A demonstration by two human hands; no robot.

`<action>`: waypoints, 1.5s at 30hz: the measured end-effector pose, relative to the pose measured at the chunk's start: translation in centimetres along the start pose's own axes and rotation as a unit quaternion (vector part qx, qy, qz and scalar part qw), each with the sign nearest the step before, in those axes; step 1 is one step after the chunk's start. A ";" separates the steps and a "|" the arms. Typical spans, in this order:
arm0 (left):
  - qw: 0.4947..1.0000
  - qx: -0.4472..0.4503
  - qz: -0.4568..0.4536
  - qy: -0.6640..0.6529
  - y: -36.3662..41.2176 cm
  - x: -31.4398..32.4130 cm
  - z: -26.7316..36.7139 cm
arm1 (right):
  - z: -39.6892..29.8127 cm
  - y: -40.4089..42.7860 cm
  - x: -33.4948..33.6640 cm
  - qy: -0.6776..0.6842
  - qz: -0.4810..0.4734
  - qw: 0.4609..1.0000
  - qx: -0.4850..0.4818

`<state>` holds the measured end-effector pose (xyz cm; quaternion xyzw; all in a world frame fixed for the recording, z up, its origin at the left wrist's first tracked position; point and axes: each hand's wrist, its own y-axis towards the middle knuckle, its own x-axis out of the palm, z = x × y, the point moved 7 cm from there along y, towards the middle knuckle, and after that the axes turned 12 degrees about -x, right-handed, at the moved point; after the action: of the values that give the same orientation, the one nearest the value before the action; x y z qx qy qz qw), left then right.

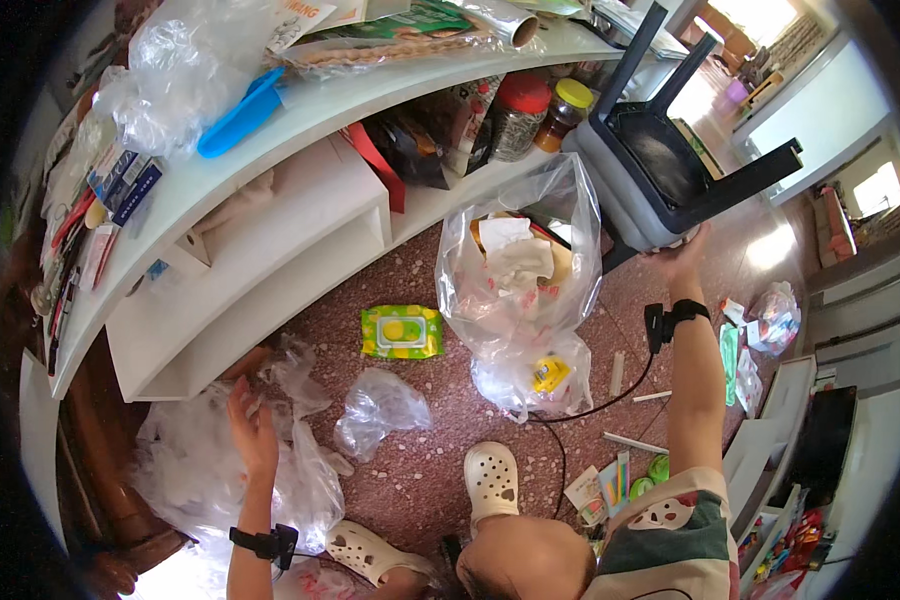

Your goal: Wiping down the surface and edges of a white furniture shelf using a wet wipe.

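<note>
On the right, my right hand (675,255) is closed on the edge of a grey and black plastic stool (645,180), which is tipped with its legs pointing up and right. My left hand (253,427) is over a heap of clear plastic bags (195,457) on the floor at the left, fingers partly bent; whether they pinch any plastic cannot be told. Between my hands stands a large clear bag (517,300) with papers and packaging inside. Beside it lie a green and yellow wet-wipes pack (402,331) and a small crumpled clear bag (382,411).
A curved white shelf unit (270,232) runs along the left and top, with a blue plastic object (240,116) and bags on it. Two lidded jars (521,116) stand on its lower shelf. White strips (634,442), booklets and a filled bag (776,319) lie on the right floor.
</note>
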<state>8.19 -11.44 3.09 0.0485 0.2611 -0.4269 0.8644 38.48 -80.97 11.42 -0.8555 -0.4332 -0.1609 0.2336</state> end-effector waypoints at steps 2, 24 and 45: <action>1.000 0.002 0.002 0.021 0.3 -0.1 1.2 | -0.3 1.0 -1.2 -0.004 0.015 1.000 -0.003; 0.995 0.084 -0.025 0.055 -0.9 1.8 4.8 | -9.6 -5.8 -19.6 -0.029 -0.041 0.995 -0.086; 0.990 0.088 -0.089 0.064 -0.7 5.7 5.7 | -6.1 4.3 12.4 -0.288 0.027 0.888 -0.357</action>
<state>12.80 -17.69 5.31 0.1285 0.2800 -0.5193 0.7971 48.65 -78.20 21.37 -0.9014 -0.3712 -0.0446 -0.2184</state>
